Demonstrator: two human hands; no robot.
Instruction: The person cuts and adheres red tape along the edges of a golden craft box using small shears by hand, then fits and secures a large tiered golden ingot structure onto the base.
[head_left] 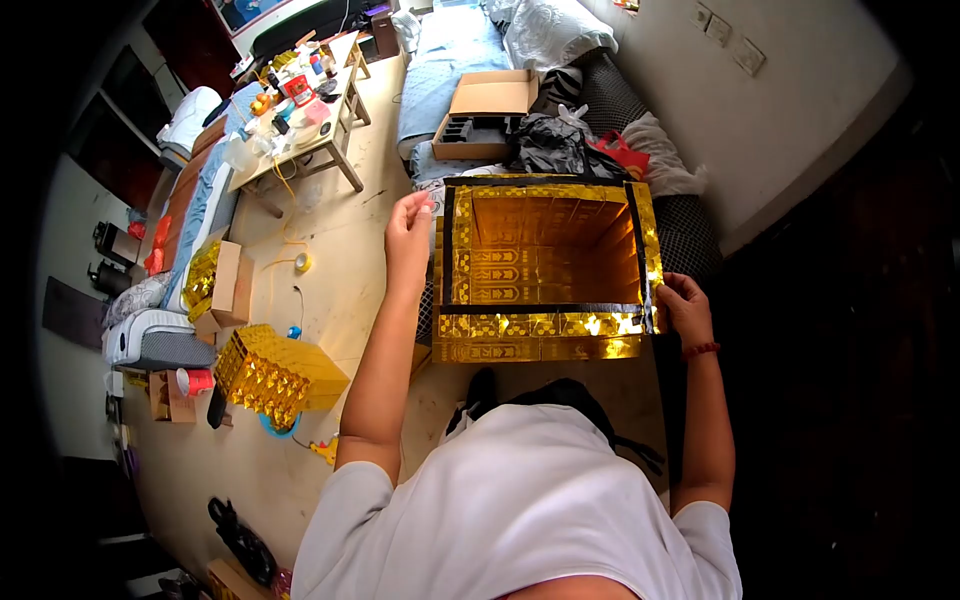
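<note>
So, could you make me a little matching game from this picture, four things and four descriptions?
1. Large gold box
2. Right hand
3. Tape roll
4. Open cardboard box

A. Lies on the pale floor
B. Beside a black plastic bag
C. Has black strips along its opening
D. Has a red bracelet at its wrist

Pairs: 1-C, 2-D, 3-A, 4-B
</note>
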